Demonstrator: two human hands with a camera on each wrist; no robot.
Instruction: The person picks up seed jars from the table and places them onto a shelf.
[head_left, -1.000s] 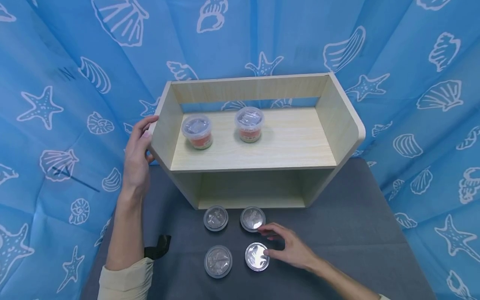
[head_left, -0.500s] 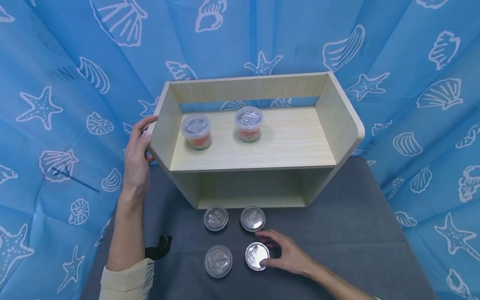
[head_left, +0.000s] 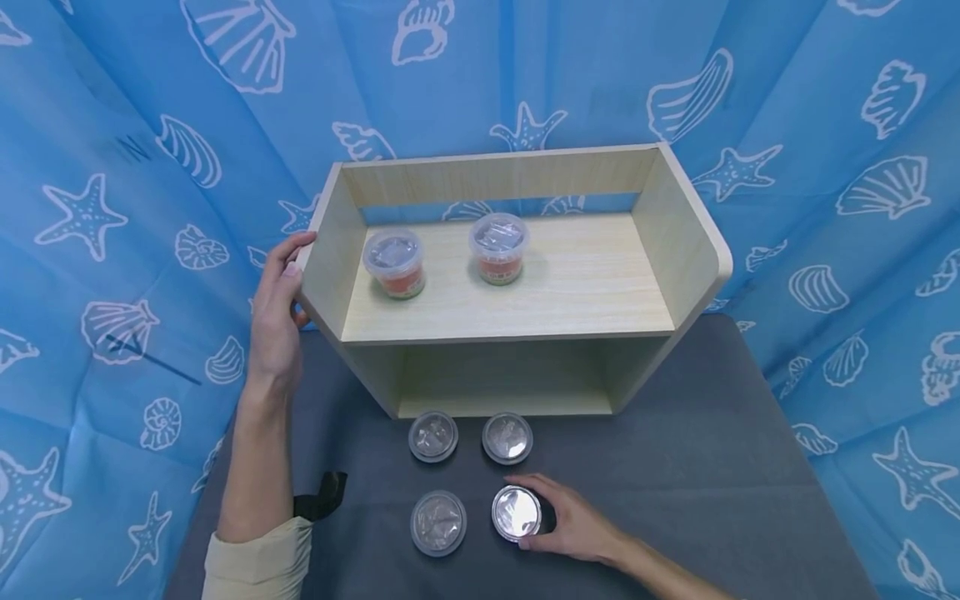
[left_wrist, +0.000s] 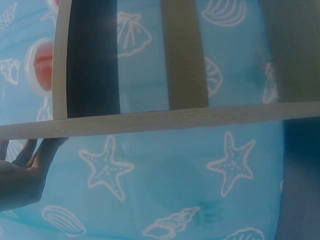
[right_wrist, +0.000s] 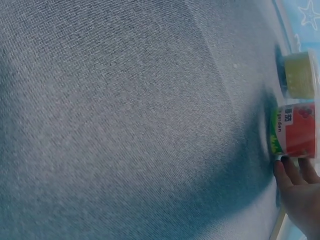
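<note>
Tub [head_left: 516,512] in fingers [head_left: 537,482]; shelf edge [head_left: 502,416] beyond

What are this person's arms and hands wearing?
The left arm has a cream, cloth-like sleeve, with something black poking out by its cuff; I can't tell what. The left hand and right hand have no gloves. No sleeve shows on the right arm here.
</note>
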